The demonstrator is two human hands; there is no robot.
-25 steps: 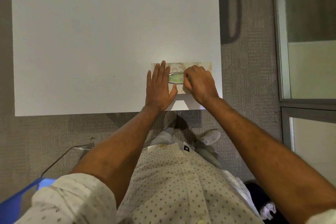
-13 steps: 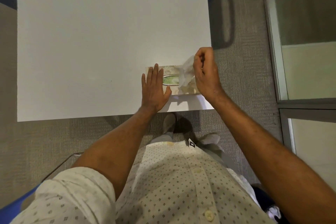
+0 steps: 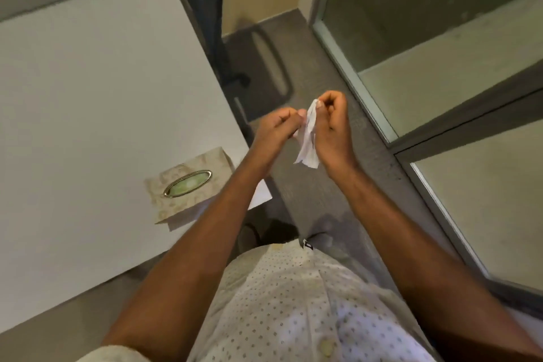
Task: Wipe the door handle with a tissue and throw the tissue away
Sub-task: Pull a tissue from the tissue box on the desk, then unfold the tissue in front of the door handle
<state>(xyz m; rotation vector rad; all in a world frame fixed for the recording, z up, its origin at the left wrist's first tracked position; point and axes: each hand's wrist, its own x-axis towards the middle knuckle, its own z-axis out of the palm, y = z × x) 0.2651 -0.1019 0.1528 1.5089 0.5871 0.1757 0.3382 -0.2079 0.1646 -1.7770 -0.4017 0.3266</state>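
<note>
Both hands are raised over the grey carpet (image 3: pixel 296 67), to the right of the white table (image 3: pixel 88 97), with a white tissue (image 3: pixel 308 135) held between them. The right hand (image 3: pixel 332 126) is curled, its thumb and fingers pinching the tissue's upper end, so the crumpled sheet hangs down along its palm. The left hand (image 3: pixel 279 126) is also curled, its fingertips closed on the tissue's left edge. The patterned tissue box (image 3: pixel 191 185) sits near the table's right edge, its oval opening facing up, well apart from both hands. Right of the table and beyond the hands stand frosted glass panels (image 3: pixel 440 9) in grey frames
</note>
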